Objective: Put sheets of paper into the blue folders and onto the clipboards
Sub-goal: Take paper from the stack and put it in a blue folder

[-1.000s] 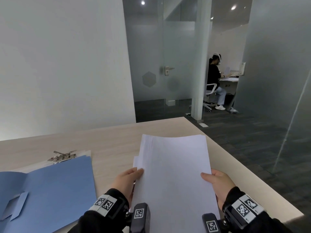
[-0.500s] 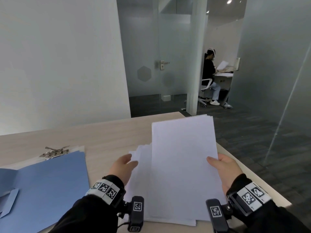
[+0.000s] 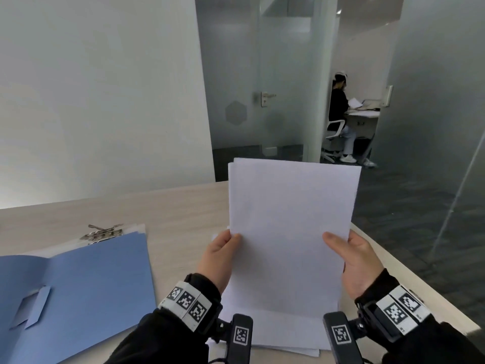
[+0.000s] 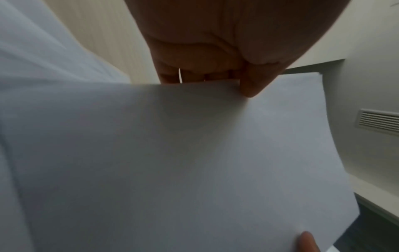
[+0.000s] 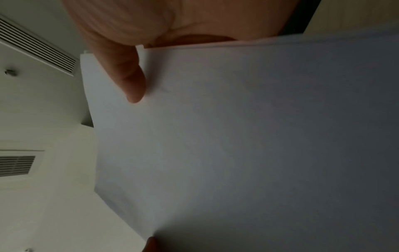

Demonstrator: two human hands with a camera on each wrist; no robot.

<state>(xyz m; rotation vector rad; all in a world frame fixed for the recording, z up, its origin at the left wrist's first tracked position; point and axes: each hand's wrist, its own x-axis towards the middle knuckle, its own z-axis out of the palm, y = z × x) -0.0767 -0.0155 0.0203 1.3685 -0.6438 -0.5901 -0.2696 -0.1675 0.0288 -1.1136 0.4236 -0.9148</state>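
I hold a thin bundle of white sheets [image 3: 288, 227] upright in front of me, its lower edge standing on the paper stack [image 3: 275, 334] that lies on the table. My left hand [image 3: 223, 253] grips the bundle's left edge, thumb on the front [image 4: 250, 85]. My right hand [image 3: 351, 256] grips the right edge the same way, thumb [image 5: 131, 81] pressed on the sheet [image 5: 237, 136]. An open blue folder [image 3: 86, 285] lies flat at the left. Under its far edge a clipboard shows its metal clip [image 3: 103, 232].
The light wooden table [image 3: 170, 214] ends just right of my right wrist and at the far side behind the paper. Beyond are a white wall, frosted glass partitions and a door. A person sits at a desk [image 3: 341, 114] in the far room.
The bundle has been lifted off the stack and tilted up from flat to nearly upright. My left hand went from resting beside the stack to gripping the bundle's left edge.
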